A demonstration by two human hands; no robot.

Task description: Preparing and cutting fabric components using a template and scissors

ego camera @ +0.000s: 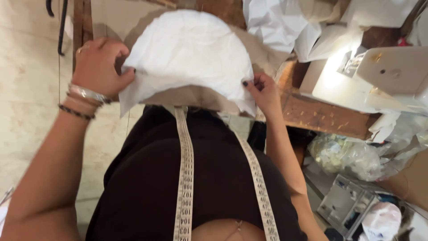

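Observation:
A rounded piece of white fabric (189, 53) is stretched between both hands above my lap, with a beige layer (191, 96) showing under its lower edge. My left hand (99, 67), with bracelets at the wrist, grips the fabric's left edge. On the other side my right hand (262, 91) pinches the lower right edge. A white measuring tape (185, 169) hangs around my neck and runs down over my dark top in two strips.
A worn wooden table (325, 116) lies to the right, carrying a white sewing machine (383, 76) under bright light. Crumpled white cloth (281, 22) is piled at the back. Plastic bags (347, 156) and boxes sit on the floor at lower right. Pale tiled floor (26, 89) lies left.

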